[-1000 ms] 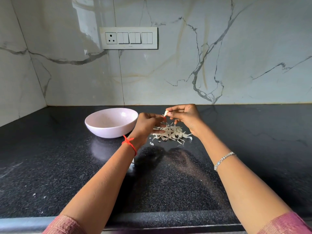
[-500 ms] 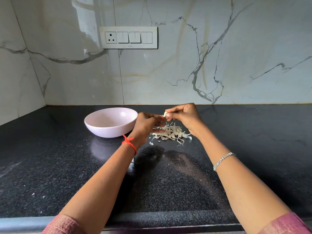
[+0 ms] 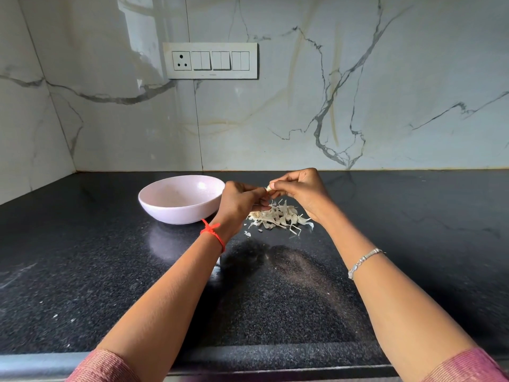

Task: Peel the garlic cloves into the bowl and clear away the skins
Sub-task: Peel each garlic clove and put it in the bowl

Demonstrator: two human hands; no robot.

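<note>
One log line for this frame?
step: peeling | left hand, right hand: pinch garlic clove | skins: piled on counter | bowl: beside left hand

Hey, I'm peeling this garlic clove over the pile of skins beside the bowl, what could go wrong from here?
1. Both the left hand and right hand pinch the garlic clove above the skin pile, not the bowl; a slip would likely drop it among the skins.
2. Stray flakes lie apart from the pile on the counter; careless sweeping may scatter them further.
</note>
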